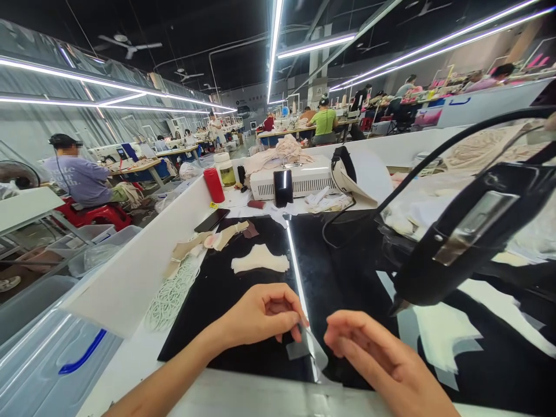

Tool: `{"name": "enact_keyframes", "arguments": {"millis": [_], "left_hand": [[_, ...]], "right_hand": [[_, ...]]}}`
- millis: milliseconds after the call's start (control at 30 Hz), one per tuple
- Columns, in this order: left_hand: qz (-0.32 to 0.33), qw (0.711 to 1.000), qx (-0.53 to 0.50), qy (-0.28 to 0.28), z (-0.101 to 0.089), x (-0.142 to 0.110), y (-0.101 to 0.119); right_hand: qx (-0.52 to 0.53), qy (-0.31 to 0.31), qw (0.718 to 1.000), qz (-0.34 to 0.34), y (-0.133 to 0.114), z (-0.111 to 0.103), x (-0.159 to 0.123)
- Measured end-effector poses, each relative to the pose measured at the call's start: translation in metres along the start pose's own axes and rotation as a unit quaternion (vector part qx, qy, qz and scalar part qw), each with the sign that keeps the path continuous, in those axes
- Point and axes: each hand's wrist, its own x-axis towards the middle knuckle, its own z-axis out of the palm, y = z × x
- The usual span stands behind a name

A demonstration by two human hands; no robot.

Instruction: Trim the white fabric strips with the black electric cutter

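Translucent piece (320, 352) low over the near black tabletop (204, 301), pinched between thumb and fingers of the left hand (256, 318); its long axis slants near and right; the right hand (377, 353), loosely curled, partly open, seemingly empty, is just beside, slightly farther from it.

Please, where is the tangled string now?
In the head view, the tangled string lies on the left, between the white wall and the black mat.
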Motion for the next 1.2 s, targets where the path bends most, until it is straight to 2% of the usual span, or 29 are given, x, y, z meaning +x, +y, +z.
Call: {"name": "enact_keyframes", "arguments": {"millis": [133,233,300,367,500,600,700,800,900,1000,1200], "left_hand": [[0.065,0.993,-0.067,-0.065,0.002,-0.004,0.006],[0.07,0.994,-0.043,-0.065,-0.001,-0.003,0.005],[0.062,0.997,-0.011,-0.05,-0.004,0.0,0.001],[0.054,0.998,0.016,-0.024,-0.007,0.004,-0.006],[0.056,0.992,0.085,0.076,-0.011,0.011,-0.022],[0.075,0.978,0.143,0.131,-0.009,0.008,-0.026],[0.121,0.962,0.225,0.094,-0.003,0.002,-0.027],[0.2,0.914,0.351,0.031,0.001,-0.003,-0.032],[0.256,0.886,0.383,0.052,0.001,-0.004,-0.043],[0.3,0.868,0.39,0.065,-0.003,-0.001,-0.055],[0.356,0.824,0.43,0.095,-0.008,0.001,-0.064]], "right_hand": [[-0.05,0.002,0.998,-0.034,0.003,-0.005,0.01],[-0.09,-0.077,0.99,-0.077,0.008,-0.005,0.015],[-0.127,-0.092,0.983,-0.096,0.013,-0.005,0.018],[-0.179,-0.063,0.975,-0.113,0.018,-0.005,0.021],[-0.285,-0.034,0.938,-0.194,0.031,-0.009,0.029],[-0.35,-0.045,0.898,-0.263,0.04,-0.015,0.037],[-0.394,-0.057,0.864,-0.308,0.044,-0.019,0.04],[-0.414,-0.036,0.852,-0.319,0.041,-0.02,0.031],[-0.447,-0.002,0.844,-0.297,0.039,-0.026,0.017],[-0.482,0.044,0.833,-0.266,0.035,-0.054,0.008],[-0.547,0.173,0.797,-0.188,0.023,-0.149,0.016]]}}
